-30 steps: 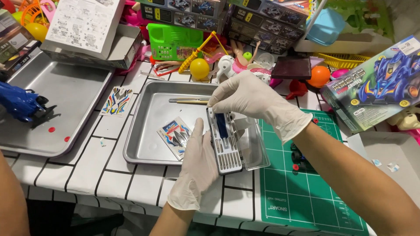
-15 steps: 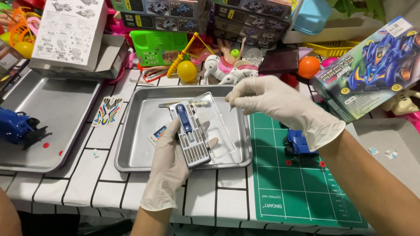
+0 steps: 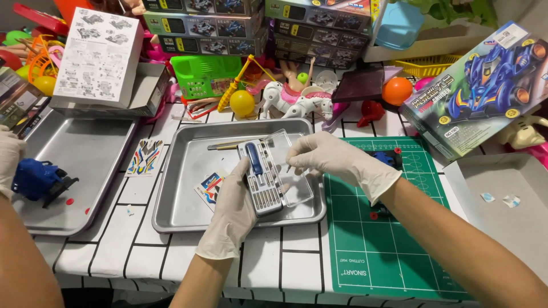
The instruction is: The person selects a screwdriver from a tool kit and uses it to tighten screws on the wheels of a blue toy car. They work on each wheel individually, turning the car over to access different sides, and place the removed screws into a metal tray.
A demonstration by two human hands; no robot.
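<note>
A grey screwdriver-bit case [image 3: 260, 178] with a blue handle inside lies open in the middle steel tray [image 3: 171, 223]. Its clear lid [image 3: 295, 191] is folded out to the right. My left hand [image 3: 231, 208], in a white glove, grips the case from its near left side. My right hand [image 3: 334, 157], also gloved, hovers over the lid with thumb and forefinger pinched on a small thin bit [image 3: 288, 167]. A sticker sheet [image 3: 206, 187] and a slim metal tool [image 3: 228, 146] also lie in the tray.
A green cutting mat [image 3: 377, 251] with blue car parts [image 3: 388, 157] lies to the right. A model-car box [image 3: 479, 91] stands beyond it. At the left, another person's gloved hand [image 3: 8, 157] holds a blue car body [image 3: 37, 178] over a second tray [image 3: 80, 154]. Toys and boxes crowd the back.
My right hand lifted off the case and its clear lid swung open to the right. That hand now pinches a small bit over the lid. My left hand keeps its hold.
</note>
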